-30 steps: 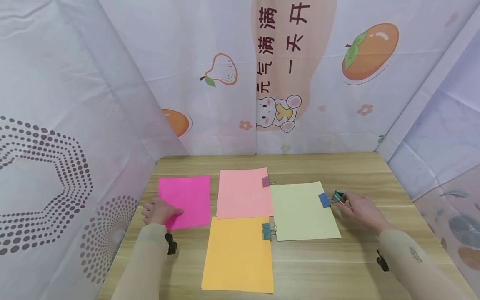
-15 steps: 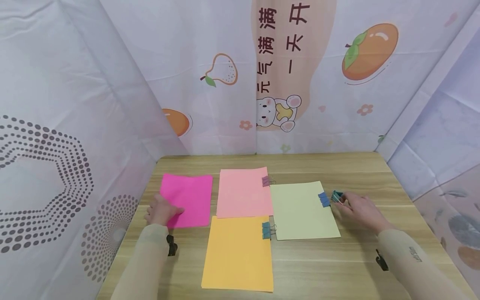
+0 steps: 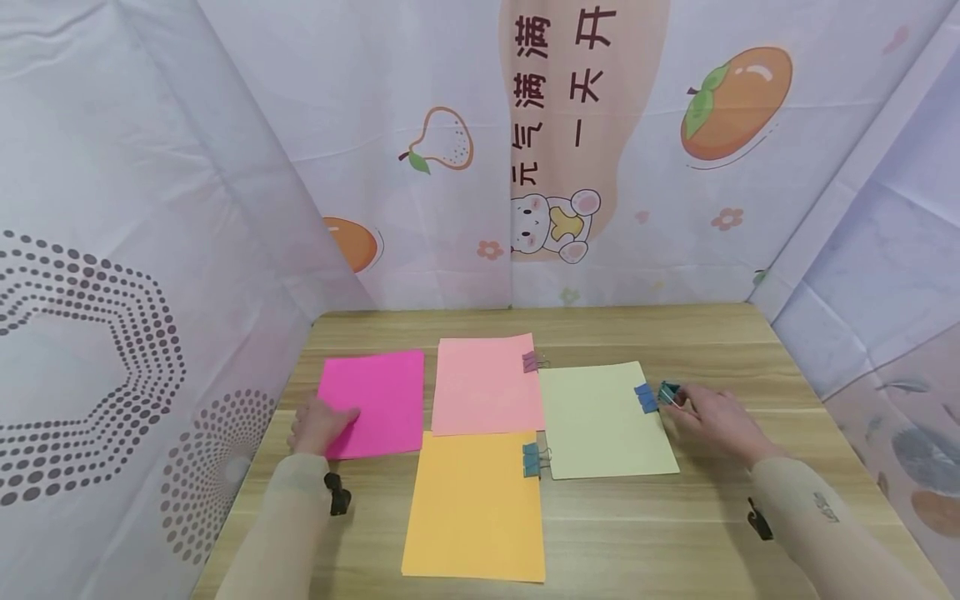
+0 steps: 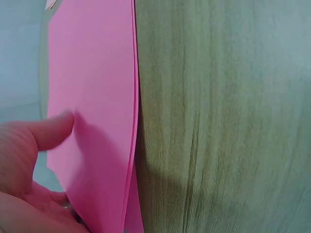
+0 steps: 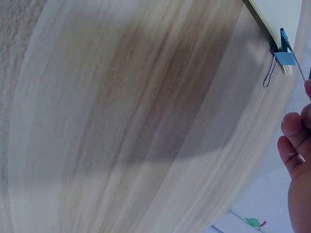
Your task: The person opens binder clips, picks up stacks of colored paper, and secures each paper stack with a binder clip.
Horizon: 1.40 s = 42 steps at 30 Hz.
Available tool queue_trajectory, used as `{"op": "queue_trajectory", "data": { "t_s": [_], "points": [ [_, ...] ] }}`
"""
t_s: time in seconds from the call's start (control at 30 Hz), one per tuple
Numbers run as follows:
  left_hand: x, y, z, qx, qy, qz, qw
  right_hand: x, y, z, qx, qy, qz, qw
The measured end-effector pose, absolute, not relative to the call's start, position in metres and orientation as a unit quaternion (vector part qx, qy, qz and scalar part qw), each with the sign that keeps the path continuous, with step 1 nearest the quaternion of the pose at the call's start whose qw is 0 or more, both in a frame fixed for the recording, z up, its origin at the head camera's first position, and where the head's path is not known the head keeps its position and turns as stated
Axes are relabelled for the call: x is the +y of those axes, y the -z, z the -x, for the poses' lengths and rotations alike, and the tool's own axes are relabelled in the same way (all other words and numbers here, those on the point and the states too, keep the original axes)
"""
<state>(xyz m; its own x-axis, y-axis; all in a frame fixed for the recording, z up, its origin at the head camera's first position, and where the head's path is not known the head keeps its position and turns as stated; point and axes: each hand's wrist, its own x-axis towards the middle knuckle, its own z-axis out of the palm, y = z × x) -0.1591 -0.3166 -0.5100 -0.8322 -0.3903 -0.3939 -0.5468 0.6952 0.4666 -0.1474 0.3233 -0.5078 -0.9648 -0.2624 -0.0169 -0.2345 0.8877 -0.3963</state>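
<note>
My left hand [image 3: 318,425] grips the near left edge of a magenta paper stack [image 3: 384,402]. In the left wrist view the thumb [image 4: 56,131] lies over the top sheet, the other fingers at the edge and partly hidden; a lower sheet [image 4: 133,208] peeks out along the side. My right hand [image 3: 716,417] pinches a teal binder clip [image 3: 667,392] at its wire handle. That clip is just right of a blue binder clip [image 3: 646,398], which is fastened on the right edge of a pale yellow paper stack [image 3: 607,425]. The right wrist view cuts off most of the held clip.
A light pink paper stack [image 3: 487,387] bears a purple binder clip [image 3: 530,362] on its right edge. Nearer me lies an orange-yellow stack [image 3: 476,508] with a teal-blue binder clip [image 3: 531,459]. The wooden table [image 3: 637,533] is bounded by printed curtains [image 3: 450,208] behind and beside.
The magenta stack shifted away and slightly rightward, then tilted slightly as its left edge came nearer. My left thumb has drawn back a little; the right hand holds its clip almost still.
</note>
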Motion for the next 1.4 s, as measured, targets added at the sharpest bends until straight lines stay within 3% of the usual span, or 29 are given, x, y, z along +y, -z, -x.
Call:
{"op": "queue_trajectory", "data": {
  "t_s": [0.27,0.5,0.93,1.4],
  "points": [
    [-0.326,0.512,0.164,0.888,-0.364,0.269,0.076,0.322,0.508,0.145,0.971,0.195,0.132,0.033],
    [-0.334,0.509,0.164,0.857,-0.417,0.292,0.076,0.322,0.508,0.144,0.972,0.189,0.137,0.026],
    [-0.347,0.509,0.161,0.814,-0.515,0.267,0.019,0.322,0.509,0.145,0.97,0.197,0.139,0.026],
    [-0.343,0.493,0.159,0.764,-0.596,0.247,0.014,0.315,0.501,0.146,0.97,0.182,0.159,0.031]
  ]
}}
